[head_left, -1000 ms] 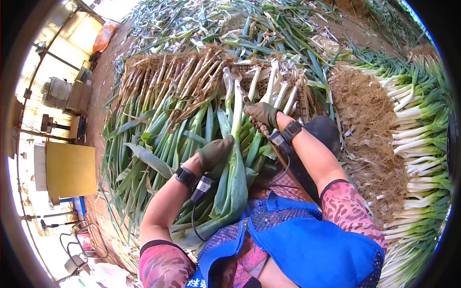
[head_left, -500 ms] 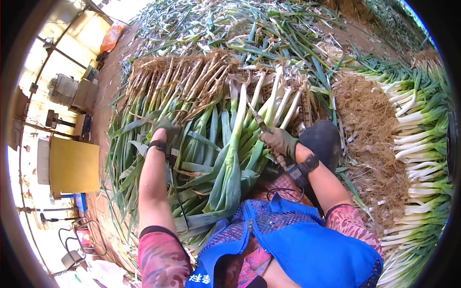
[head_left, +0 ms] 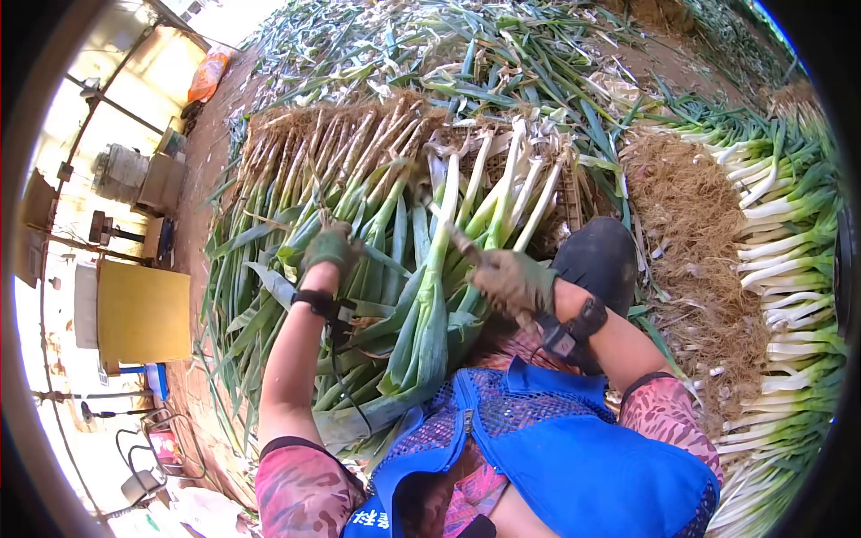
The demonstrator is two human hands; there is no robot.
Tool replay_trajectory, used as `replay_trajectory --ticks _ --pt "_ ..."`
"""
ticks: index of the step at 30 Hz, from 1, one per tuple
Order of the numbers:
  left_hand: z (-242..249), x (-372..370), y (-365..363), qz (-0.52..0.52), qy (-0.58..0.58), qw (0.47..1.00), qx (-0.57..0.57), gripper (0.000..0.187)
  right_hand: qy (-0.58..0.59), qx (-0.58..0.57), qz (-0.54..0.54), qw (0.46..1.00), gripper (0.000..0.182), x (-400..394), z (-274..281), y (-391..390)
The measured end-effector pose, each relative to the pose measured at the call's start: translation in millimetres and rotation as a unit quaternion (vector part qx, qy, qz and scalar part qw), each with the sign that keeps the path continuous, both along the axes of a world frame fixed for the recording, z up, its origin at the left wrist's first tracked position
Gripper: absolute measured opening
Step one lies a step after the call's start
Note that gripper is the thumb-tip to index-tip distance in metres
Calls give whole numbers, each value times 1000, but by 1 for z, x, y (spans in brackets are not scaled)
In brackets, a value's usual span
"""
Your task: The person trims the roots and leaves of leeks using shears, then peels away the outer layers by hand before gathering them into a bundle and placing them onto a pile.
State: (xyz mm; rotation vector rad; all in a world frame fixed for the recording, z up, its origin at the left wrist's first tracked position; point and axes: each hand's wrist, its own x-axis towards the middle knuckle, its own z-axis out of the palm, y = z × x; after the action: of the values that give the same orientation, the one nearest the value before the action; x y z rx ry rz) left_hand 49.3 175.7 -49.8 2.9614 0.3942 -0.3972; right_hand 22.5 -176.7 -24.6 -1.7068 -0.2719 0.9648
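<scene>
My left hand [head_left: 332, 249], in a green glove, is over the leaves of the untrimmed leeks [head_left: 260, 211]. Its fingers are curled, and whatever they may hold is hidden. My right hand [head_left: 516, 280], in a soiled glove, grips a slim nozzle-like tool [head_left: 459, 240]. The tool's tip points up and left, close to a leek [head_left: 439, 242] with a pale stalk and broad green leaves. Several stripped white-stalked leeks [head_left: 507, 184] lie just beyond, roots away from me. Brown, dry skins still wrap the leeks at the left.
At the right, a long row of cleaned leeks [head_left: 780, 296] lies beside a thick band of roots [head_left: 691, 287]. Leaf scraps [head_left: 430, 45] cover the ground ahead. My dark-clad knee [head_left: 599, 260] is near my right hand. A yellow panel [head_left: 143, 314] stands at the left.
My left hand has moved a little right over the leaves. My right hand and the nozzle-like tool have shifted slightly left and down, with the tool's tip now blurred.
</scene>
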Motion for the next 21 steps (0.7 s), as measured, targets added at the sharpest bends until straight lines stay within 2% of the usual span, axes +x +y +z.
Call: replay_trajectory --ticks 1,2,5,6,9,10,11,13,14,15,17,18,19,21 --pt "7 -4 -15 -13 11 1000 -9 53 33 0 -43 999 30 7 2 -2" --pt "21 -7 -35 -16 90 996 14 61 47 44 -69 996 28 12 -18 -1" --pt "-40 4 -18 -72 28 992 104 72 61 21 -54 996 28 1 -1 3" --pt "-50 16 -17 -59 68 989 115 81 51 30 -48 997 26 -4 -16 3" --pt "-37 34 -46 -25 87 982 164 81 67 27 -66 995 25 -13 -20 1" --pt "-43 33 -54 -39 45 980 190 80 37 33 -69 996 25 -13 -27 -3" --pt "-61 44 -48 -60 17 978 201 69 21 24 -80 996 25 -13 -29 -10" --pt "-24 55 -63 -25 122 980 156 54 -13 7 -101 995 26 -13 -29 -24" --pt "-2 50 -67 -29 103 985 133 45 3 -1 -112 994 26 -13 -29 -32" --pt "5 53 -60 -14 114 988 101 49 15 11 -133 991 27 -13 -31 -40" --pt "34 42 -51 -23 40 999 14 40 42 38 -172 983 28 -15 -38 -54" --pt "43 43 -44 -17 37 998 -49 40 76 91 -180 977 30 -14 -41 -60" --pt "59 43 -46 -10 33 993 -113 40 78 86 -185 976 31 -13 -43 -60" --pt "83 41 -58 8 14 988 -150 45 83 76 -190 975 32 -9 -47 -56"
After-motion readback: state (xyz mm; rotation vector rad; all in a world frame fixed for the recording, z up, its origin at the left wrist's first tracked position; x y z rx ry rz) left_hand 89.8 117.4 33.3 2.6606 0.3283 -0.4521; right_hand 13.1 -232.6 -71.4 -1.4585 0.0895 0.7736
